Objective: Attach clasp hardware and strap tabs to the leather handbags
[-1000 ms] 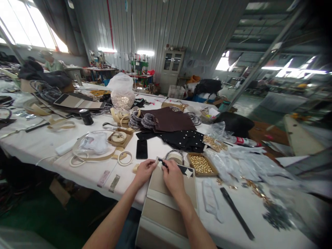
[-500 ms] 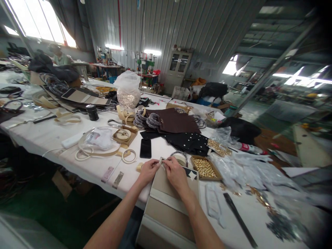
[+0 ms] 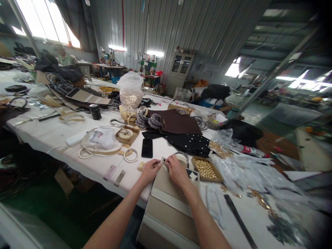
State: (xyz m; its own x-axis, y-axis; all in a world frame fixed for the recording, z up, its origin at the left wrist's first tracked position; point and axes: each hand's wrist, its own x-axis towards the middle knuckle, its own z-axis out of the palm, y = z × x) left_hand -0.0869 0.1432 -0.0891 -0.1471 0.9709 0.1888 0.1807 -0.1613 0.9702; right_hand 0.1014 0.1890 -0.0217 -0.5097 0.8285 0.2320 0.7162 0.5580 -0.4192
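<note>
A beige panel (image 3: pixel 166 192) with pale cross bands lies at the table's front edge, running down towards my body. Its far end has a dark strip with a white four-pointed patch (image 3: pixel 193 176) at the right corner. My left hand (image 3: pixel 151 171) pinches the far left corner of this panel between thumb and fingers. Right beside it, my right hand (image 3: pixel 176 170) has its fingertips closed together at the same corner, near a small pale bit (image 3: pixel 163 161). Whatever lies between the right fingertips is too small to make out. A roll of tape (image 3: pixel 182 159) sits partly hidden behind the right hand.
Right of the panel stands a cardboard tray (image 3: pixel 206 169) of gold studs, with a black flat tool (image 3: pixel 240 219) nearer me. A phone (image 3: pixel 147 148) and a tape ring (image 3: pixel 130 155) lie left. Brown bag pieces (image 3: pixel 178 121) are stacked behind. A person (image 3: pixel 64 57) sits far left.
The whole view has shifted slightly to one side. Both hands stay at the panel's corner, with only a slight shift of the right fingers.
</note>
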